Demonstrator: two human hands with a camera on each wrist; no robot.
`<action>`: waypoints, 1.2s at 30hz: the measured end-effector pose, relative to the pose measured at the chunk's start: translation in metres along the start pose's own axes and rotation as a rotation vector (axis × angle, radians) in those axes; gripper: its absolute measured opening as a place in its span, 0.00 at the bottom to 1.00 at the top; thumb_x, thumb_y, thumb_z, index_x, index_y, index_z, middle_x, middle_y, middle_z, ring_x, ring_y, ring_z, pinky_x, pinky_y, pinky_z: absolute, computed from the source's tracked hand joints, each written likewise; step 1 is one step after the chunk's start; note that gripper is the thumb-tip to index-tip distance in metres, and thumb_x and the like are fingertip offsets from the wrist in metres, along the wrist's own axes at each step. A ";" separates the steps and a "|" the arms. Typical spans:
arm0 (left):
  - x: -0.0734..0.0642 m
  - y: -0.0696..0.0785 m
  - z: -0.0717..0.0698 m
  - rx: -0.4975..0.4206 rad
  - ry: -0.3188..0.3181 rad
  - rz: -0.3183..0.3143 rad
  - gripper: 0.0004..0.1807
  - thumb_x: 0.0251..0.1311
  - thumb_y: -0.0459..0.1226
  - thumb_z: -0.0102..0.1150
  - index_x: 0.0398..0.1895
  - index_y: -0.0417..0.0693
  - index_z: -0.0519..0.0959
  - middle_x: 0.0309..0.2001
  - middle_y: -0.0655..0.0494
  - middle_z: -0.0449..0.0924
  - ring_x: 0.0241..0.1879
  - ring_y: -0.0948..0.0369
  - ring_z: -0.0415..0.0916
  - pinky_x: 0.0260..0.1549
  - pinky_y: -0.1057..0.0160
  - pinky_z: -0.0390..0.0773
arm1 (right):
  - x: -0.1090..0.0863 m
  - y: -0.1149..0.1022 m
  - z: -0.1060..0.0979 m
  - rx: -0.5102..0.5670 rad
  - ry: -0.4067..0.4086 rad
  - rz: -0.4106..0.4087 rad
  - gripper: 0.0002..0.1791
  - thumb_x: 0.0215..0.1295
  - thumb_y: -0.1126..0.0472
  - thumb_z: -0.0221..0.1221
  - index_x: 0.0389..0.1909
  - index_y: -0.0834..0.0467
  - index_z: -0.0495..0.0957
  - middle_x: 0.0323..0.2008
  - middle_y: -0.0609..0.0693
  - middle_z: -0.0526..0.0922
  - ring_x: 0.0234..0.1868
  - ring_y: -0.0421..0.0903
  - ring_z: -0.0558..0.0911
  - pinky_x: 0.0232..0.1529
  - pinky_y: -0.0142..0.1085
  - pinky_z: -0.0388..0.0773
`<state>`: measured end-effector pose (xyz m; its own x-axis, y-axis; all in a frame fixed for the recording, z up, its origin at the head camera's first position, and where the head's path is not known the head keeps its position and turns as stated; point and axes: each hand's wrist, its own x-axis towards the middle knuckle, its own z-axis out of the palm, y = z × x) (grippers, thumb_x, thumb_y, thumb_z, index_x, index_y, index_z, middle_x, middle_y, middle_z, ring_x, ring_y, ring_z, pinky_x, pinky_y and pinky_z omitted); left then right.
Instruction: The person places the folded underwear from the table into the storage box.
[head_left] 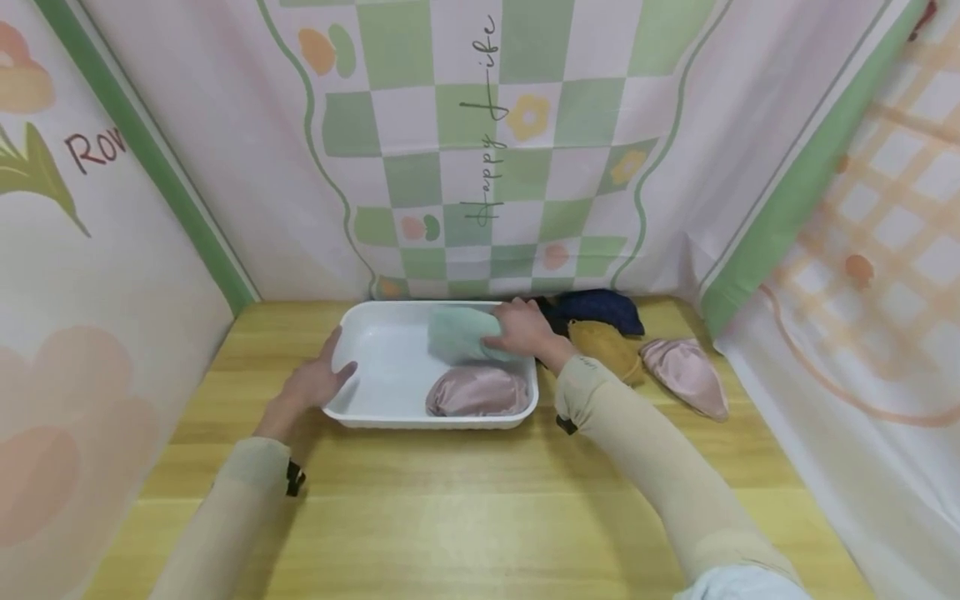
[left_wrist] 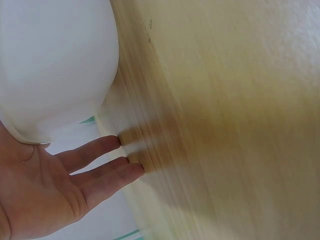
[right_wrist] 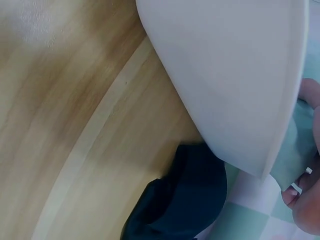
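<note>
A white tray [head_left: 382, 421] stands on the table, with a pink satin cloth piece [head_left: 477, 392] lying in its front right part. My right hand [head_left: 522, 327] pinches a mint-green cloth piece [head_left: 461, 333] over the tray's back right part. In the right wrist view, the fingers [right_wrist: 309, 93] hold that green cloth just past the rim. My left hand [head_left: 315, 383] rests at the tray's left end, its thumb over the rim. Seen from the left wrist, its other fingers [left_wrist: 107, 185] stretch out, spread a little, below the tray's outer wall.
Right of the tray lie a dark blue cloth piece [head_left: 600, 310], a mustard-yellow one [head_left: 607, 350] and a pale pink one [head_left: 686, 375]. Black cloth [head_left: 551, 315] shows beside the blue one. Printed curtains [head_left: 517, 167] hang behind and along both sides of the wooden table [head_left: 450, 517].
</note>
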<state>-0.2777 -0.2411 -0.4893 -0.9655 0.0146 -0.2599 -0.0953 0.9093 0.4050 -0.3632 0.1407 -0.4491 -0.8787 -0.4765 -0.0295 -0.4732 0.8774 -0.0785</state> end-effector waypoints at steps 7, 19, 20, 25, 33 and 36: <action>0.000 0.004 0.004 0.002 -0.003 -0.004 0.46 0.73 0.62 0.35 0.80 0.58 0.24 0.70 0.26 0.62 0.58 0.33 0.74 0.53 0.39 0.76 | 0.001 0.002 0.009 -0.075 -0.038 0.023 0.38 0.60 0.32 0.62 0.66 0.49 0.75 0.65 0.50 0.78 0.63 0.57 0.71 0.66 0.56 0.62; -0.001 0.002 0.003 0.024 0.030 0.049 0.46 0.74 0.59 0.36 0.80 0.54 0.25 0.57 0.25 0.77 0.42 0.41 0.81 0.39 0.46 0.79 | -0.008 0.003 0.001 -0.045 -0.090 0.052 0.45 0.52 0.28 0.65 0.68 0.47 0.73 0.68 0.52 0.74 0.65 0.57 0.67 0.64 0.56 0.63; -0.002 0.002 0.003 0.021 0.029 0.048 0.46 0.74 0.60 0.36 0.80 0.54 0.25 0.57 0.25 0.77 0.42 0.41 0.81 0.40 0.46 0.79 | -0.008 0.004 0.001 -0.031 -0.090 0.055 0.45 0.53 0.28 0.65 0.68 0.47 0.73 0.68 0.52 0.74 0.64 0.57 0.67 0.63 0.56 0.63; -0.004 0.002 0.003 0.014 0.023 0.051 0.46 0.74 0.59 0.36 0.80 0.53 0.25 0.57 0.24 0.76 0.43 0.39 0.81 0.41 0.44 0.79 | -0.011 0.005 0.000 0.010 -0.083 0.068 0.44 0.55 0.29 0.64 0.68 0.48 0.73 0.68 0.53 0.74 0.65 0.58 0.67 0.64 0.57 0.63; -0.004 0.002 0.001 0.012 0.024 0.032 0.45 0.74 0.59 0.36 0.81 0.53 0.27 0.62 0.24 0.72 0.50 0.36 0.79 0.47 0.41 0.78 | -0.014 0.005 -0.005 0.074 -0.070 0.081 0.41 0.60 0.31 0.61 0.69 0.50 0.72 0.68 0.56 0.74 0.67 0.60 0.67 0.68 0.60 0.62; -0.002 0.002 0.001 0.008 0.015 0.020 0.46 0.74 0.60 0.36 0.80 0.55 0.25 0.64 0.24 0.69 0.52 0.35 0.78 0.49 0.40 0.77 | -0.016 0.006 -0.005 0.125 -0.058 0.087 0.38 0.64 0.34 0.59 0.69 0.52 0.72 0.67 0.56 0.74 0.69 0.61 0.66 0.69 0.59 0.62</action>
<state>-0.2752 -0.2388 -0.4892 -0.9708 0.0270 -0.2386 -0.0736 0.9124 0.4027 -0.3524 0.1537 -0.4437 -0.9093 -0.4042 -0.0992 -0.3804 0.9038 -0.1961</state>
